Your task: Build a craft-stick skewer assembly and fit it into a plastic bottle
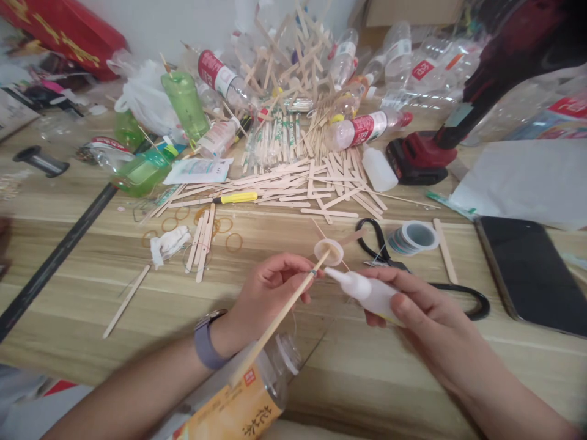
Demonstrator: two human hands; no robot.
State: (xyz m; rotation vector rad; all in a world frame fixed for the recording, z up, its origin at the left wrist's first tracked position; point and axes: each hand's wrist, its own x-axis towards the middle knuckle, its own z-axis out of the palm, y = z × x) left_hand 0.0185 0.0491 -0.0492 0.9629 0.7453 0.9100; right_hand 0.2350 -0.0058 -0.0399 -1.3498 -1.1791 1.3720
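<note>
My left hand (279,281) pinches a thin wooden stick (285,308) near its far end, where a dark band is wrapped round it. A round whitish disc (329,251) sits at that end, with thin wooden strips showing behind it. In my right hand (413,302) is a white glue bottle (367,290), its narrow nozzle tilted close to the stick just below the disc. I cannot tell whether the nozzle touches. Under the stick's near end lies a clear plastic bottle (238,406) with an orange label. Black-handled scissors (373,241) are partly hidden behind my right hand.
Craft sticks (293,183) pile up in the middle, with plastic bottles behind. A yellow-handled screwdriver (238,197) lies before them. To the right are a tape roll (415,237), a phone (532,269) and a red-black power tool (422,156). Rubber bands (233,242) lie left.
</note>
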